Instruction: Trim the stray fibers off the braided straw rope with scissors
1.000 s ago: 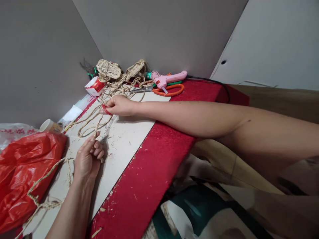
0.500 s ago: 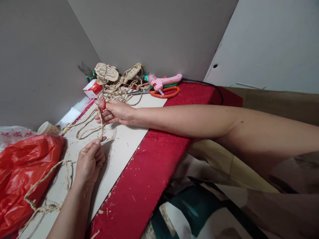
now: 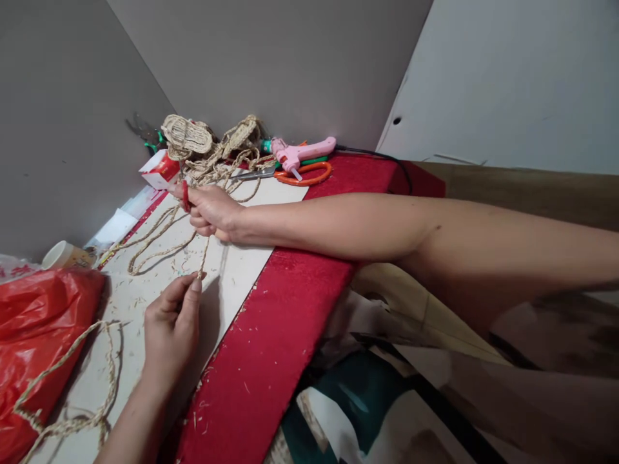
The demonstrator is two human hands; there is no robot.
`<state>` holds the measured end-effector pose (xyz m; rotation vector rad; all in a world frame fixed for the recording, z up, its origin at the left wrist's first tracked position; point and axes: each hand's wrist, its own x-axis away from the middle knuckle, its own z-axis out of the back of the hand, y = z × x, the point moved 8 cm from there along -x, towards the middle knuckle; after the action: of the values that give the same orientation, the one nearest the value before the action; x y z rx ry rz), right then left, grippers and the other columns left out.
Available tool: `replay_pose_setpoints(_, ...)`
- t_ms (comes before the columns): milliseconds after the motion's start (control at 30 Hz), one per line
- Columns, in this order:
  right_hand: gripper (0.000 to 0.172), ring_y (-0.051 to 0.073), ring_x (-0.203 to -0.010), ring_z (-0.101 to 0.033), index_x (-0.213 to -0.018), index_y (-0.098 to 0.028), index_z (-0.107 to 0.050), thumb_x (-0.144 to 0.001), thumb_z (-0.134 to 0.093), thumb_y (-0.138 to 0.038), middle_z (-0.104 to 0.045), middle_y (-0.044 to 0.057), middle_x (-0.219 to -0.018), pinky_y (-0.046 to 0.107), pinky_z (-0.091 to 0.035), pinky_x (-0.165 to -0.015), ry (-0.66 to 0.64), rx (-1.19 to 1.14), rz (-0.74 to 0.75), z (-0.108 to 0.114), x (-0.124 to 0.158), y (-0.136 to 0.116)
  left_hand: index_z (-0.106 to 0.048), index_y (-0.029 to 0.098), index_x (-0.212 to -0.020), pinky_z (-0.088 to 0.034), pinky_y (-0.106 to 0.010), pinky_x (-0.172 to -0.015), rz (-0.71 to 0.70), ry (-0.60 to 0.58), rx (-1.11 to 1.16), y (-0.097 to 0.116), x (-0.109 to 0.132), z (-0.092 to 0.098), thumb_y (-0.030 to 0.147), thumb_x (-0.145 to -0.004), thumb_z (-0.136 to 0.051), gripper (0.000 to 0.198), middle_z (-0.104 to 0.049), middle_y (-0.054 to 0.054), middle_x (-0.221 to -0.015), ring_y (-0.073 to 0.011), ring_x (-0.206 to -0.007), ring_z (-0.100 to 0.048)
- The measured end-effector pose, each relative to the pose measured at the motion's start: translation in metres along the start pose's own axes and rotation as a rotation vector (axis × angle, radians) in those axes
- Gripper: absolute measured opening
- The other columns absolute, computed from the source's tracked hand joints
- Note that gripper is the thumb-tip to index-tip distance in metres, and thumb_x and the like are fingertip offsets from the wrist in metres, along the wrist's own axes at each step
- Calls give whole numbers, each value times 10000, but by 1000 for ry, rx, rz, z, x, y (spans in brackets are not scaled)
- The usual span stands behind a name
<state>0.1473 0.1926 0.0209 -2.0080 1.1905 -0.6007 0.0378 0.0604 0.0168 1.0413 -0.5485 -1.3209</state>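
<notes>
Okay, desk point(image 3: 271, 328) first, biggest thing on view: red cloth over it, gray walls point(image 3: 271, 64) meeting behind its far corner. White board point(image 3: 236, 277) lies on top, leaving a red strip bare along desk's near edge. Red plastic bag point(image 3: 53, 316) sits crumpled at board's left edge. Far corner next: straw heap point(image 3: 188, 136), w/ coils stacked up & strands trailing fwd. Loose cord loops point(image 3: 77, 425) lie nr desk's bottom-left corner, partly on the bag.

L hand point(image 3: 171, 322), over board btwn its L & R edges, pinching braided cord point(image 3: 204, 258) w/ thumb & index. Cord runs from there up to R hand point(image 3: 210, 209), beneath its curled fingers; can't tell if they grip it too. R hand's closed on a tool tho, details below.

Along desk's far edge: pink glue gun point(image 3: 309, 153), resting by big scissors point(image 3: 280, 174), orange handles twd the R. Paper cup point(image 3: 70, 256) tipped over, L edge, just behind bag. Red-and-white box point(image 3: 162, 169) nr far corner, beside heap. Small scissors point(image 3: 185, 196) now: R hand's grasping them, red handle looped on a digit, blade pointing twd far corner. Tiniest, straw scraps point(image 3: 198, 412), scattered across board & cloth.
</notes>
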Motion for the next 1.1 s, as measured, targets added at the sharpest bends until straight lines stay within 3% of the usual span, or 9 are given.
replay_pose_setpoints(233, 411, 37, -387, -121, -643, -195, -377, -942, -541, -424, -184, -128, -461, 154, -117, -346, 111, -85, -29, 7, -2, 3, -788, 213, -855, -458, -281, -696, -128, 2, -232, 5, 4, 2, 222, -753, -741, 113, -735, -64, -790, -209, -692, -625)
replay_pose_setpoints(400, 395, 33, -397, -177, -637, -180, -402, -939, -562, -377, -232, -119, -460, 150, -181, -372, 48, -190, -101, -12, 18, 15, -735, 245, -1134, -467, -301, -760, -126, 46, -308, 8, 7, -2, 275, -696, -801, 444, -741, -66, -900, -235, -810, -654)
replay_pose_setpoints(533, 375, 27, -402, -204, -648, -170, -424, -918, -599, -364, -263, -121, -464, 148, -230, -389, -66, -216, -157, -27, 31, 24, -736, 237, -980, -474, -301, -731, -120, 65, -315, 11, 10, -5, 327, -765, -740, 233, -727, -48, -798, -218, -734, -646)
replay_pose_setpoints(633, 369, 32, -394, -241, -662, -172, -442, -926, -577, -391, -267, -125, -442, 147, -286, -402, -51, -206, -143, -22, 29, 20, -722, 206, -882, -453, -268, -654, -96, 46, -231, 8, 11, -5, 339, -820, -684, 151, -680, -42, -707, -179, -631, -596)
replay_pose_setpoints(733, 362, 40, -389, -305, -676, -174, -456, -940, -546, -405, -313, -117, -431, 158, -358, -424, 8, -116, -105, -12, 20, 14, -712, 183, -850, -367, -218, -510, 18, -40, -68, -1, 11, -9, 379, -834, -674, 200, -575, -10, -597, -120, -510, -465)
replay_pose_setpoints(933, 366, 59, -451, -500, -692, -166, -489, -896, -601, -449, -471, -73, -497, 175, -440, -466, -2, 133, -69, -1, 5, 11, -671, 191, -1083, -217, -162, -408, 331, -92, 290, -17, 11, -15, 363, -787, -731, 348, -371, 74, -525, -67, -441, -291)
replay_pose_setpoints(1000, 370, 46, -427, -462, -686, -161, -489, -896, -603, -444, -448, -79, -488, 158, -400, -434, -3, 149, -69, 0, 2, 11, -673, 191, -1054, -177, -161, -392, 342, -86, 335, -17, 8, -15, 332, -778, -737, 316, -335, 85, -512, -58, -419, -254)
replay_pose_setpoints(1100, 385, 20, -368, -299, -656, -158, -457, -920, -579, -410, -328, -110, -441, 136, -263, -367, 10, 84, -119, 1, 2, 14, -686, 185, -998, -180, -159, -394, 324, -87, 383, -17, 5, -14, 303, -763, -751, 271, -334, 84, -518, -49, -414, -249)
